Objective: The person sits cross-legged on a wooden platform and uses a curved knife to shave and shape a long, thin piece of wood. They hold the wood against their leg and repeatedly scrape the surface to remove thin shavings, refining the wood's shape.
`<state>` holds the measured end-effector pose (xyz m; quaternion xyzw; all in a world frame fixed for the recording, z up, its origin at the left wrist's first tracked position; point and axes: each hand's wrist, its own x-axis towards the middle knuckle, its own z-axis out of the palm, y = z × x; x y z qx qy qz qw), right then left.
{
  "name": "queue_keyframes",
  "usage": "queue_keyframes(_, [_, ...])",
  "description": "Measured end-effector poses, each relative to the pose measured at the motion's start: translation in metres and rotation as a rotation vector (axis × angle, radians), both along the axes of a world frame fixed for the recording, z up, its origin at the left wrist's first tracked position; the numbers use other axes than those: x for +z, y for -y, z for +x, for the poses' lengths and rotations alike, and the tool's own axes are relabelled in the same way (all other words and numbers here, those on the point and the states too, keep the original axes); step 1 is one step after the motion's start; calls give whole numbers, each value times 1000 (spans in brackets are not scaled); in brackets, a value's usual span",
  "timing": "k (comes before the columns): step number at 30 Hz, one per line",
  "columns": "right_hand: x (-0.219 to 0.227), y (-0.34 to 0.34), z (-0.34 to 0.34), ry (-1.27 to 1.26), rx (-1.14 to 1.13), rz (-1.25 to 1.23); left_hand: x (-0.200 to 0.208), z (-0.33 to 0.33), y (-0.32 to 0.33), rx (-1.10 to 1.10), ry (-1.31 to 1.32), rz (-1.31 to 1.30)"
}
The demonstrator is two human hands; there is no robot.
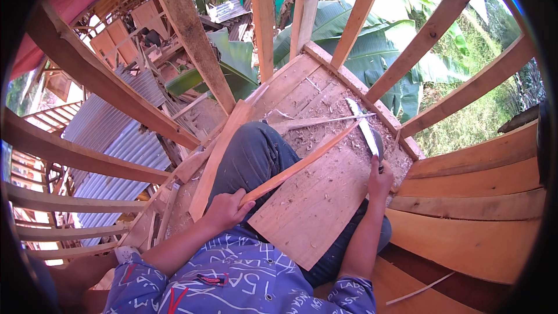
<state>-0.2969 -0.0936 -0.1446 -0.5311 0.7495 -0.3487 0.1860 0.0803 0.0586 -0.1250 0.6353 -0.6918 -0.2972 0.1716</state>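
Observation:
My left hand [225, 210] is closed around the near end of a long, narrow wooden strip [296, 168]. The strip slants up and to the right, over my raised knee and the board in my lap. My right hand [380, 181] grips the dark handle of a machete [367, 130]. Its pale, shiny blade points away from me, at the strip's far end; whether the two touch, I cannot tell. Across my lap lies a flat wooden board [311, 212]. Beyond it, a thinner split strip [319, 121] rests on the platform among shavings.
Upright wooden slats [263, 23] ring the small platform [285, 93] on its far and left sides. A longer plank [220, 157] leans along my left leg. Stacked boards [476, 197] fill the right side. Outside are banana leaves [372, 52] and corrugated metal roofing [110, 145].

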Motion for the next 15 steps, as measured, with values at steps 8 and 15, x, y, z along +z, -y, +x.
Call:
queue_keyframes(8, [-12,0,1,22,12,-152,2,-3,-2,23,23,-56])
queue_keyframes(15, [11,-13,37,58,40,-79,26,6,-4,148,-20,-12])
